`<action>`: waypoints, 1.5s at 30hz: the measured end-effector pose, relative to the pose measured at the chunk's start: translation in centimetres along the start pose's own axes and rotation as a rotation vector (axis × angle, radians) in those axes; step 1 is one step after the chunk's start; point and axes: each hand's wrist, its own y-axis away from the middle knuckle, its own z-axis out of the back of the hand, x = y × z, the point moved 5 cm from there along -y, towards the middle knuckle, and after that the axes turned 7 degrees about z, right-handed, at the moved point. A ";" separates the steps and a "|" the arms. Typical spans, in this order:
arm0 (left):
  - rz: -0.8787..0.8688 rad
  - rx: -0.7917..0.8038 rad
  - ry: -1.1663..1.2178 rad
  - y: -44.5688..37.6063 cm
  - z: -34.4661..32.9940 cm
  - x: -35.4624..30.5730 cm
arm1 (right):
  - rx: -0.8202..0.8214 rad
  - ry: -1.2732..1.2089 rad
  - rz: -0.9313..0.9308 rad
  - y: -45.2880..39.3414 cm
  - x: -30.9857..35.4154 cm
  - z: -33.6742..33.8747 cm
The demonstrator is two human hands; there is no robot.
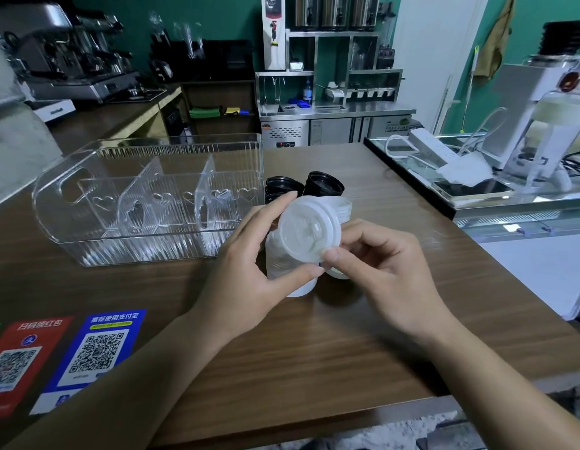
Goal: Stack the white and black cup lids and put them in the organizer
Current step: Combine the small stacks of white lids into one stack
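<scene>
My left hand (249, 264) grips a stack of white lids (290, 271) at the middle of the wooden counter. A single white lid (309, 230) sits tilted on top of that stack, and my right hand (376, 271) pinches its near rim with thumb and fingers. More white lids (342, 206) lie just behind it. Two stacks of black lids (324, 183) stand farther back. The clear plastic organizer (145, 203), split by two dividers, stands to the left with nothing visible inside it.
Red and blue QR code stickers (97, 349) lie flat at the counter's near left. A glass display case (476, 177) with phones, cables and a power strip borders the right side. An espresso machine (74, 53) stands on the back counter at left.
</scene>
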 end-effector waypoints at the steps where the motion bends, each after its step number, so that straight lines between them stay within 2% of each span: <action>1: -0.002 -0.005 -0.004 0.0 0.0 0.1 | 0.002 0.029 0.016 0.0 0.0 0.0; 8: -0.049 -0.023 -0.081 0.0 0.2 -0.2 | -0.026 0.190 0.083 -0.4 0.7 0.0; 16: -0.111 -0.065 -0.149 -0.9 1.6 0.2 | 0.200 0.230 0.096 -2.9 2.0 -0.6; 21: -0.119 -0.055 -0.173 -1.4 2.0 0.7 | 0.261 0.257 0.059 -4.1 1.4 -0.7; 32: 0.062 0.058 -0.091 -1.7 0.9 2.5 | 0.241 0.291 0.123 -6.1 -0.3 0.1; 37: 0.238 0.240 0.102 -1.0 -1.1 3.4 | 0.160 0.257 0.073 -5.4 -1.7 0.4; 45: 0.340 0.279 0.173 -1.1 -2.0 4.4 | 0.196 0.487 0.101 -4.3 -2.4 -0.2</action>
